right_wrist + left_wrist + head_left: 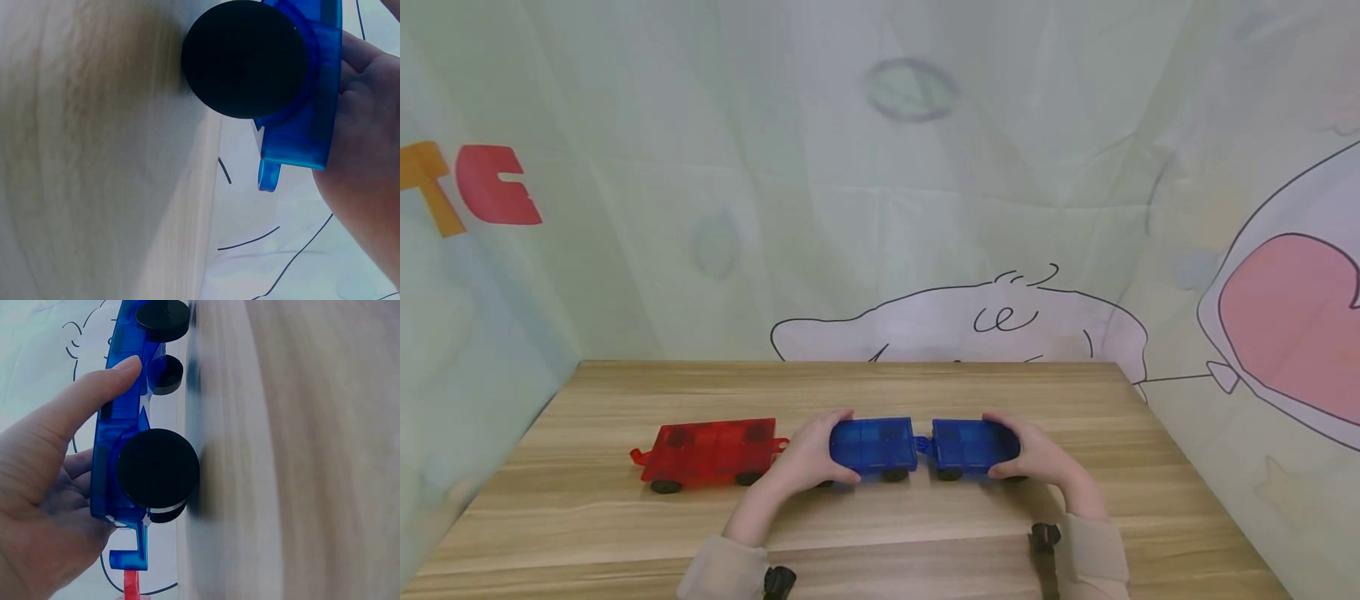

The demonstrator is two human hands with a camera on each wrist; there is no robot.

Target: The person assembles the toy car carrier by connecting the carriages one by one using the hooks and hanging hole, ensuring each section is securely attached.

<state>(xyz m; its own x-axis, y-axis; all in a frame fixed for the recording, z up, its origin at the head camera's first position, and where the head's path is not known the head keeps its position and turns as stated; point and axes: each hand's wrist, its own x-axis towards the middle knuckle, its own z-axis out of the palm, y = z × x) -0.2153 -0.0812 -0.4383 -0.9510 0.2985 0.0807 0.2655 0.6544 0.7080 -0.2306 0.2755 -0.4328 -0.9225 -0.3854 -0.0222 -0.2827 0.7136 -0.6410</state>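
Note:
Two see-through blue toy train cars with black wheels stand on the table in line. My left hand (807, 452) grips the left blue car (877, 443) across its sides, the thumb along the near side. The right blue car (964, 445) is held by my right hand (1041, 454) at its right end. Between the two cars their coupling parts (922, 446) meet. A red toy car (711, 452) stands to the left, a hook at its left end. In the left wrist view a red coupler (131, 585) lies against the blue car's hook (129, 559); whether they are linked I cannot tell.
A wood-grain table (880, 387) carries the cars, its far edge along a printed cloth backdrop (820, 208). Dark straps (778, 581) show at the sleeves.

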